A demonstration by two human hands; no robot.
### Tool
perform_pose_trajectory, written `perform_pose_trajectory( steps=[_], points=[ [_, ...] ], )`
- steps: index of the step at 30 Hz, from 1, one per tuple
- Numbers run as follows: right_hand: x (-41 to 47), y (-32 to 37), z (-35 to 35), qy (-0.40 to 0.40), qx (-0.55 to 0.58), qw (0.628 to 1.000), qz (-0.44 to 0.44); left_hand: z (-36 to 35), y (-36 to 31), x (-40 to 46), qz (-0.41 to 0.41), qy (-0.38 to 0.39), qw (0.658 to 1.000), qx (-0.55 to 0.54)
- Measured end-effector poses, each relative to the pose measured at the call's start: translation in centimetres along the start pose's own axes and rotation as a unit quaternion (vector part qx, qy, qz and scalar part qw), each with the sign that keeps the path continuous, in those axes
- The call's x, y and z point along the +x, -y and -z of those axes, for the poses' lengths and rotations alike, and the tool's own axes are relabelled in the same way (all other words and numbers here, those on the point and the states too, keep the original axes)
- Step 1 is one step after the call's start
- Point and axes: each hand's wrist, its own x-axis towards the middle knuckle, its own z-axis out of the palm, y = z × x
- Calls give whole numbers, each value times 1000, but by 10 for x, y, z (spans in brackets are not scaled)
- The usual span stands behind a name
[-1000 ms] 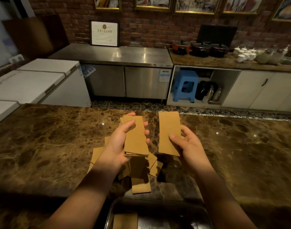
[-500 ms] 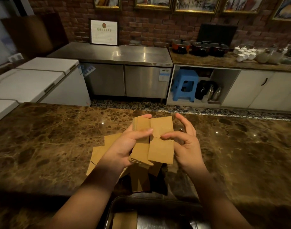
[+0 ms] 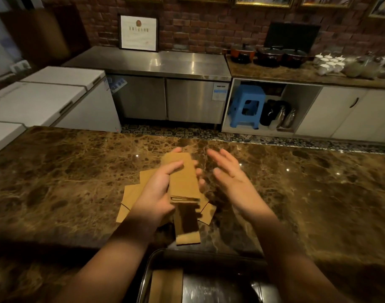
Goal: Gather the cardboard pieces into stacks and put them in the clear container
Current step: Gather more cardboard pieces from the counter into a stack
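My left hand [image 3: 158, 191] grips a small stack of brown cardboard strips [image 3: 183, 178], held above the marble counter. My right hand [image 3: 231, 178] hovers just right of the stack, fingers spread and holding nothing. Under the hands lie several loose cardboard pieces [image 3: 130, 197], one long strip [image 3: 187, 230] pointing toward me. The clear container [image 3: 209, 259] sits at the near edge, its rim visible, with a cardboard piece [image 3: 167, 285] lying inside at the left.
The brown marble counter [image 3: 318, 193] stretches wide to both sides. Beyond it stand white chest freezers [image 3: 51, 95], a steel cabinet [image 3: 169, 84] and a blue stool [image 3: 246, 106].
My right hand laid its cardboard strip onto the stack in my left hand, then let go and drew away to the right, fingers spread.
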Motion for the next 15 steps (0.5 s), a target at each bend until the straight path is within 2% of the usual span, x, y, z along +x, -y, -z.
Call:
perform_pose_trajectory(
  steps=[2, 3, 5, 7, 11, 15],
  points=[
    [14, -11, 11, -47, -12, 996, -78, 21, -12, -1, -20, -57, 998, -34],
    [21, -19, 17, -53, -69, 990, -112, 32, -17, 0, -25, -83, 996, -35],
    [35, -35, 19, -1, -195, 964, -181, 53, -22, 2, -15, -131, 991, -25],
    [45, -47, 7, 64, -247, 937, -238, 67, -20, 5, 14, -167, 986, 0],
    [64, -53, -25, 109, -311, 906, -265, 73, -7, 9, 64, -196, 978, 34],
    [63, -55, -57, 155, -443, 838, -280, 74, -5, 16, 54, -204, 976, 43]
  ],
)
